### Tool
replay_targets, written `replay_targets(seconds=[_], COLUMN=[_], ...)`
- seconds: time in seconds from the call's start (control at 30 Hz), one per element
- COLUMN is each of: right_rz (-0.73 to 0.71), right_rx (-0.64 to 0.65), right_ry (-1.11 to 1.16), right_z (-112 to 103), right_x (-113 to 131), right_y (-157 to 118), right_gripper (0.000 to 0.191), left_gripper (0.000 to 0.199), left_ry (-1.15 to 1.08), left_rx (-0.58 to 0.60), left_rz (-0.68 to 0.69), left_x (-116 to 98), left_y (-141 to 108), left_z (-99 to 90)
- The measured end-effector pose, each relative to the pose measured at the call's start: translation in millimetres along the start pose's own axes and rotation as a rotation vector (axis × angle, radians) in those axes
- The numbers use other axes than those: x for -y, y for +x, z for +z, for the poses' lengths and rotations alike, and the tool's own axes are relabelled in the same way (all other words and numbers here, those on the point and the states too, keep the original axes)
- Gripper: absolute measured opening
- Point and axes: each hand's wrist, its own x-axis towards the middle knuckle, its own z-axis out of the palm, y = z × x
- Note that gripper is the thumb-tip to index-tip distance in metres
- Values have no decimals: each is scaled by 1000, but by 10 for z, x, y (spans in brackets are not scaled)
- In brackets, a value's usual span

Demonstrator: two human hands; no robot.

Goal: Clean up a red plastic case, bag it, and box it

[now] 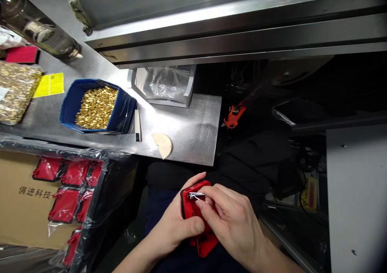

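Observation:
My left hand (175,224) grips a red plastic part (193,208) over my lap, thumb across its front. My right hand (232,224) pinches a small shiny metal piece (196,195) against the top of that red part. Both hands sit below the front edge of the steel worktop (187,132). A blue bin (123,111) full of small brass pieces (96,107) stands on the worktop to the upper left.
A plastic-lined crate (99,192) with several red parts (65,204) sits at the left beside a cardboard box (21,208). A bag of brass pieces (15,91), a yellow label (50,84), a white tray (165,85), a tan disc (163,144) and a metal rail (242,23) are also here.

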Motion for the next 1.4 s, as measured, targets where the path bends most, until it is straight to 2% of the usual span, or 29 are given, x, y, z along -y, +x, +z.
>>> replay_targets(seconds=[0.1,0.2,0.27,0.4,0.47,0.6,0.97,1.4], right_rz=[4,-17,-104,-379,-442,-447,-456,-426], right_rx=[1,-64,-82,-38,-23,-1,22,41], right_ry=[22,-25,-99,-301,-353,-348,-343,-353], right_z=[-33,-60,-73,-113,-144,-193,-196,-187], right_x=[8,-18,-53,-121,-141,-166,-167,-167], right_y=[4,-8,-8,33,59,85,91,90], right_gripper=[13,12,12,20,24,26,26,26], left_gripper=[104,102,100,95,91,87,82,81], left_ry=[2,-28,-41,-36,-34,-17,-38,-58], left_rx=[-6,-21,-22,-12,16,66,91,107], left_rz=[-23,-32,-29,-32,-47,-55,-65,-72], left_x=[-2,7,17,21,13,-9,-66,-7], left_y=[-9,-12,-10,-6,-3,15,43,56], left_z=[-24,-52,-68,-92,-98,-92,-43,-112])
